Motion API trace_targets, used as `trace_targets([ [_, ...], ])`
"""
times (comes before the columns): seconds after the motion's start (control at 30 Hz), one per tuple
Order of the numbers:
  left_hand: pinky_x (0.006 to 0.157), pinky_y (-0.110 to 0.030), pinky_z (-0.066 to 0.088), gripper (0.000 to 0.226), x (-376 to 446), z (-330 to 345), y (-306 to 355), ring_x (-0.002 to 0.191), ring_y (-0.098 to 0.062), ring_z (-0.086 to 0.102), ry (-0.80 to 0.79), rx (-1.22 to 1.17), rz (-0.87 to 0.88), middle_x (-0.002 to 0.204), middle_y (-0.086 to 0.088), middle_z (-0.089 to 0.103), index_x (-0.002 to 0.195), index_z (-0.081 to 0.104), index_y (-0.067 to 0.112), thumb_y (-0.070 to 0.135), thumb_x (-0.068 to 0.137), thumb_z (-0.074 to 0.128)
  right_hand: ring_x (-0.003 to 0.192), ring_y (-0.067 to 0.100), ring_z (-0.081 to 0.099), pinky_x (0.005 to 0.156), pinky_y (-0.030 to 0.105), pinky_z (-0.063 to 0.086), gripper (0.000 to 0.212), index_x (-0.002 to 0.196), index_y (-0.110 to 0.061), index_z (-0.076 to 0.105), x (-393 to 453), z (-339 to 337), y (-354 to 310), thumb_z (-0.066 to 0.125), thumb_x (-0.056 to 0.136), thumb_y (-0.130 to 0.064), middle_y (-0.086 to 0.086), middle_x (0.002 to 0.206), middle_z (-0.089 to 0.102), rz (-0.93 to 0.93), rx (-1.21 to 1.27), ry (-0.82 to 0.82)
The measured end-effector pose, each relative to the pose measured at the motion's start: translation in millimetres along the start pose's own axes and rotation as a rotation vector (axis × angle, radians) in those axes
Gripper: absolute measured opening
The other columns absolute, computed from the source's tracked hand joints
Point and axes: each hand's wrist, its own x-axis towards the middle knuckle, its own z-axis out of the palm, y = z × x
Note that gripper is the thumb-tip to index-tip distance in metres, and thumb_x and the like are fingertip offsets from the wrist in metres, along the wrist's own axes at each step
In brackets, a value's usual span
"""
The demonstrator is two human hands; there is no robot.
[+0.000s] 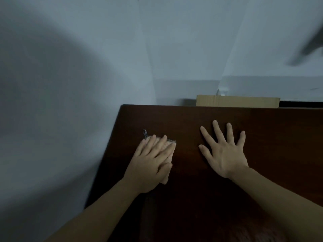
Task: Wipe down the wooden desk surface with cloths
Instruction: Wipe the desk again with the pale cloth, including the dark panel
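dim, bluish | wall [70,84] motion-blurred | soft shadow left | wide-angle bending at edges

Probably a plain room: wooden desk [227,119], cardboard box [237,101], bare wall [87,49].

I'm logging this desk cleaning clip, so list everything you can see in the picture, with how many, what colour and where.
desk: one, dark brown wood, fills the lower right of the view, its left edge beside the wall.
cloth: one, pale pink with a dark mesh trim, flat on the desk near its left edge, under the left hand.
cardboard box: one, tan, behind the desk's far edge.
wall: pale grey-blue, behind and left of the desk.
left hand: fingers straight, pressing on the cloth.
right hand: fingers spread, flat on the bare desk, right of the cloth.
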Motion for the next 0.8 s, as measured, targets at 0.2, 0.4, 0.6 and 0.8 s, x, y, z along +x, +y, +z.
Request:
trace_targets([
  [0.2, 0.122, -0.04, -0.017, 0.058, 105.2, -20.8, -20.8, 0.154, -0.019, -0.019, 0.034, -0.043, -0.151, 0.168, 0.008, -0.014, 0.158, -0.009, 0.043, 0.057, 0.105, 0.011, 0.151, 0.041, -0.024, 0.117, 0.07, -0.006, 0.071, 0.153, -0.045, -0.025, 1.3, 1.6, 0.4, -0.012, 0.088, -0.07, 0.002, 0.165, -0.03, 0.0, -0.007, 0.001],
  [0.4, 0.124, -0.045, -0.012, 0.058, 165.3, -27.0, -10.8, 0.156, -0.022, -0.009, 0.031, -0.043, -0.133, 0.17, 0.006, -0.005, 0.16, -0.001, 0.041, 0.054, 0.106, 0.015, 0.15, 0.04, -0.027, 0.117, 0.069, -0.009, 0.069, 0.152, -0.046, -0.027, 2.0, 1.8, 0.0, -0.01, 0.089, -0.07, -0.002, 0.155, -0.039, -0.013, -0.01, 0.009],
  [0.6, 0.123, -0.043, -0.017, 0.06, 117.9, -20.9, 6.3, 0.154, -0.02, -0.018, 0.037, -0.03, 0.024, 0.168, 0.008, -0.014, 0.159, -0.007, 0.042, 0.057, 0.104, 0.013, 0.149, 0.04, -0.029, 0.117, 0.069, -0.009, 0.069, 0.151, -0.045, -0.03, 0.9, 0.3, 0.2, -0.012, 0.089, -0.07, 0.0, 0.16, -0.037, -0.019, -0.004, -0.002],
  [0.8, 0.124, -0.044, -0.013, 0.059, 143.6, -21.0, -16.3, 0.155, -0.018, -0.014, 0.028, -0.036, -0.048, 0.169, 0.011, -0.009, 0.158, -0.004, 0.047, 0.059, 0.104, 0.015, 0.147, 0.039, -0.032, 0.117, 0.068, -0.012, 0.068, 0.147, -0.046, -0.033, 1.1, -0.7, 0.2, -0.012, 0.087, -0.071, -0.001, 0.158, -0.04, -0.01, 0.014, -0.018],
])
